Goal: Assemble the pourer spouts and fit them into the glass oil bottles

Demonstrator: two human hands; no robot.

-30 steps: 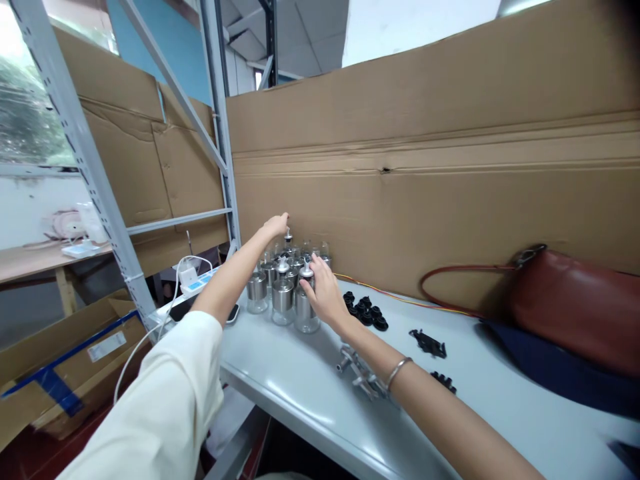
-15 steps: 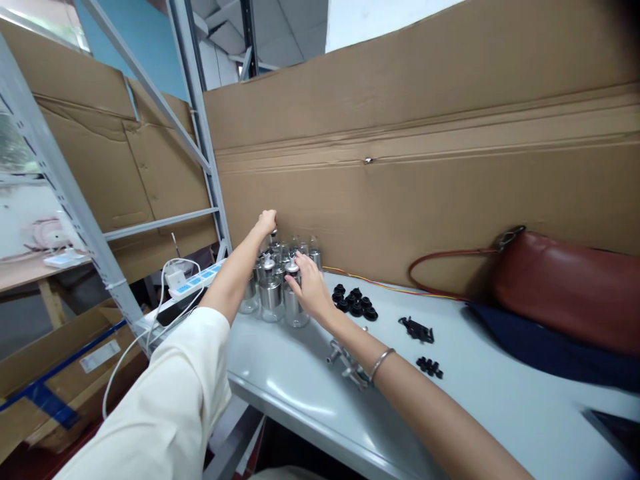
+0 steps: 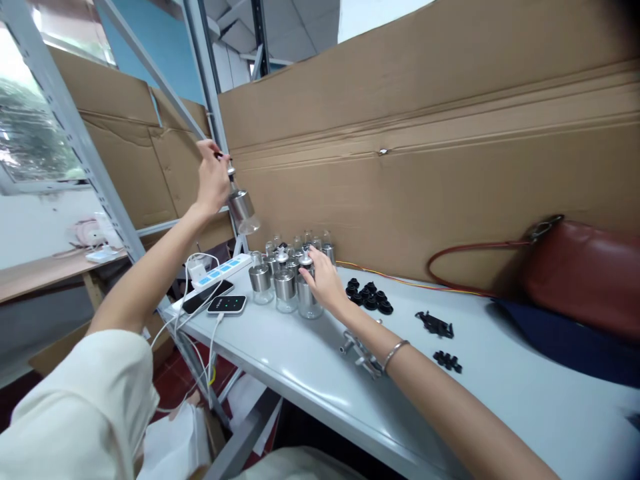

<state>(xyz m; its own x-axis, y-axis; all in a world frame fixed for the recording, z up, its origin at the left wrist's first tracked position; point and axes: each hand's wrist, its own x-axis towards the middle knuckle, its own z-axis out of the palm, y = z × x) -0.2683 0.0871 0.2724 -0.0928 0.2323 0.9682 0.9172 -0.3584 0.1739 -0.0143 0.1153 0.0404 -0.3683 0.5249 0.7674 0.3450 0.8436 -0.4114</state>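
My left hand [image 3: 213,179] grips a glass bottle with a metal sleeve [image 3: 242,207] by its capped top. That bottle hangs tilted in the air, above and left of the others. My right hand [image 3: 325,280] has its thumb and fingers around the top of a similar bottle [image 3: 309,301] standing at the front right of the group. Beside it stand two more front bottles, a middle one [image 3: 285,291] with a white-collared cap and a left one [image 3: 261,283]. Several further bottles [image 3: 327,247] are behind them, partly hidden.
Black round parts [image 3: 370,295], black strips [image 3: 435,325] and small black pieces [image 3: 447,361] lie rightward. Metal parts [image 3: 363,357] sit under my right forearm. A power strip [image 3: 223,272], phone [image 3: 207,297] and cabled device [image 3: 227,305] line the left edge. A brown bag [image 3: 585,280] lies far right.
My left hand has lifted a bottle out of the group, up and to the left. My right hand stays at the front right bottle. The view has shifted slightly left.
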